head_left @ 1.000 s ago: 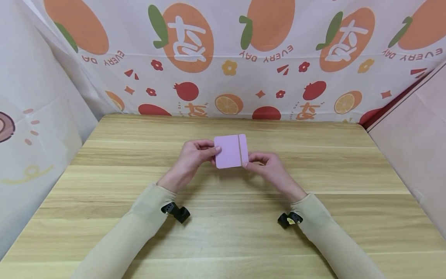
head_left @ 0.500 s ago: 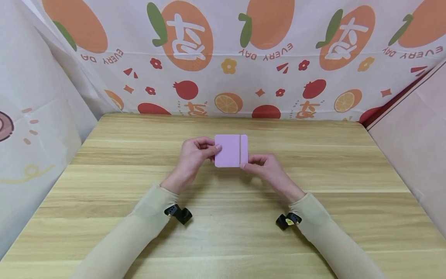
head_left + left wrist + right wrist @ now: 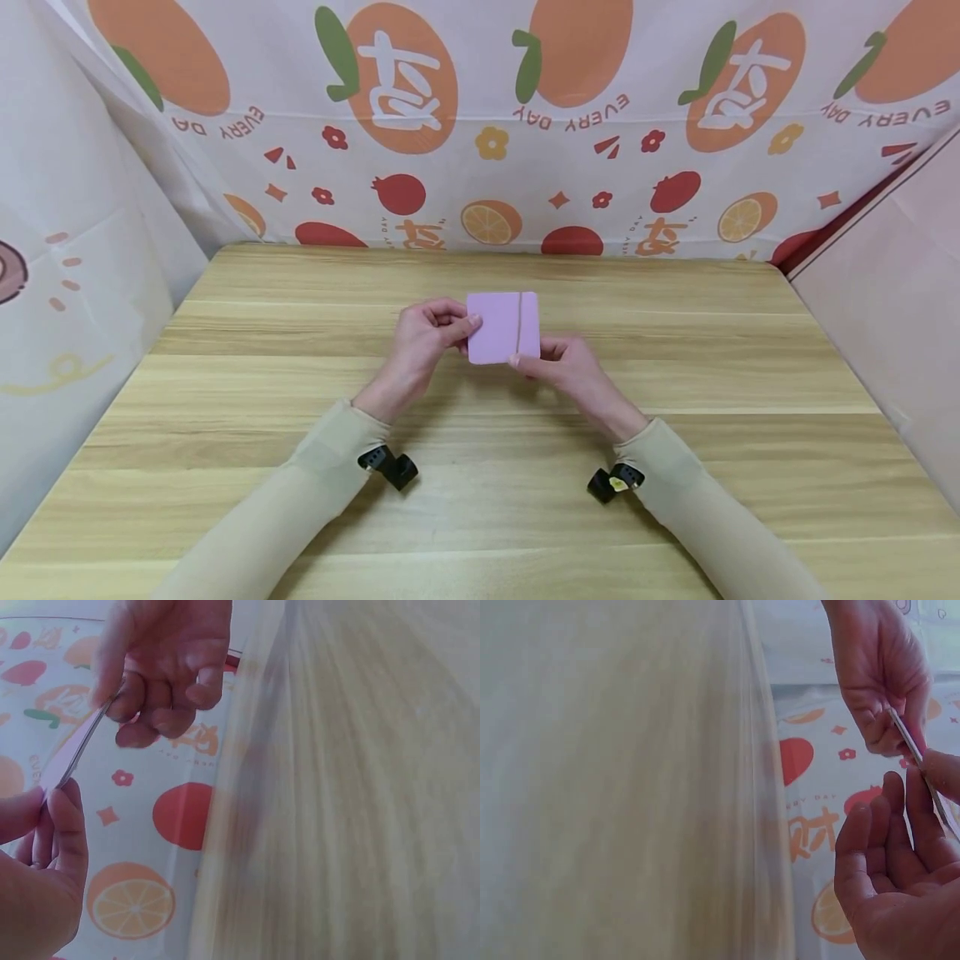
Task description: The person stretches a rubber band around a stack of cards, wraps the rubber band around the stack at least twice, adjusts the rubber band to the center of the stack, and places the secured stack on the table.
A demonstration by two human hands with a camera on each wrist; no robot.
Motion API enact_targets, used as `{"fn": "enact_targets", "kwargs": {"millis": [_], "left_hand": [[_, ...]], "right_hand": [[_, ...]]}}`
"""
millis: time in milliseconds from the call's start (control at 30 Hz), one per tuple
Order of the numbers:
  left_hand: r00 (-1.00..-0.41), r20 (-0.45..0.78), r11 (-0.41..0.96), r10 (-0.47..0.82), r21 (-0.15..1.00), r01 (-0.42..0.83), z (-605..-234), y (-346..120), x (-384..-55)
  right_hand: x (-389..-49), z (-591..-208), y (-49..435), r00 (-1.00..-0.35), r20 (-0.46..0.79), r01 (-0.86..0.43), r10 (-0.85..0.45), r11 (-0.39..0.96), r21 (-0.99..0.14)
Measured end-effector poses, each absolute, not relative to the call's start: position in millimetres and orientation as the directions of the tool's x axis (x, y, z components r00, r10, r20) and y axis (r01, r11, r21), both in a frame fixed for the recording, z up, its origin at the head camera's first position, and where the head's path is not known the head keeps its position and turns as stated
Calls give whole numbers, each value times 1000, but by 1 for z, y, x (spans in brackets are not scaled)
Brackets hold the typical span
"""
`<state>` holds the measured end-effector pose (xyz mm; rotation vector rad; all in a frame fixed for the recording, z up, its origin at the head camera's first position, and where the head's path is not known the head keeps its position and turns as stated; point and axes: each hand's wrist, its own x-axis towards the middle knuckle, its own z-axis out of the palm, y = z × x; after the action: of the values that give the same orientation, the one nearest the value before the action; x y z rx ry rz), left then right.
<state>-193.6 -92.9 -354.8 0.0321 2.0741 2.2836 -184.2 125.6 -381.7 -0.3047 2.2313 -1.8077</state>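
A thin, square lilac notebook (image 3: 493, 335) with rounded corners is held up over the wooden table. Down its right side runs a narrow tan elastic band (image 3: 520, 321), slanting a little toward the bottom edge. My left hand (image 3: 420, 346) pinches the notebook's left side, thumb on the front and fingers behind. At the lower right corner my right hand (image 3: 573, 375) pinches it, the thumb tip lying at the foot of the band. Both wrist views show the notebook nearly edge-on, a slim pink wedge (image 3: 69, 754) in the left one.
The wooden table (image 3: 480, 500) extends around both forearms. A white fruit-print curtain (image 3: 465, 175) hangs behind its far edge, with more pale cloth at the left (image 3: 97, 275) and right sides. A black wrist camera (image 3: 390, 468) sits on each sleeve.
My right thumb has slid left along the notebook's bottom edge to the band, whose lower end now slants left. The notebook has shifted slightly right with both hands.
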Motion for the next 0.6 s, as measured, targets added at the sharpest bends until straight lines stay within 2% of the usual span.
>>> {"fn": "enact_targets", "kwargs": {"millis": [333,600], "left_hand": [[-996,-26,-98,88,995,-35,-355,-98,-196],[-991,-24,-85,133,996,-35,-358,-96,-197]], "right_hand": [[-186,-380,127,-941,-105,42,-323,198,-979],[-189,-380,131,-965,-22,-3,-260,98,-995]]}}
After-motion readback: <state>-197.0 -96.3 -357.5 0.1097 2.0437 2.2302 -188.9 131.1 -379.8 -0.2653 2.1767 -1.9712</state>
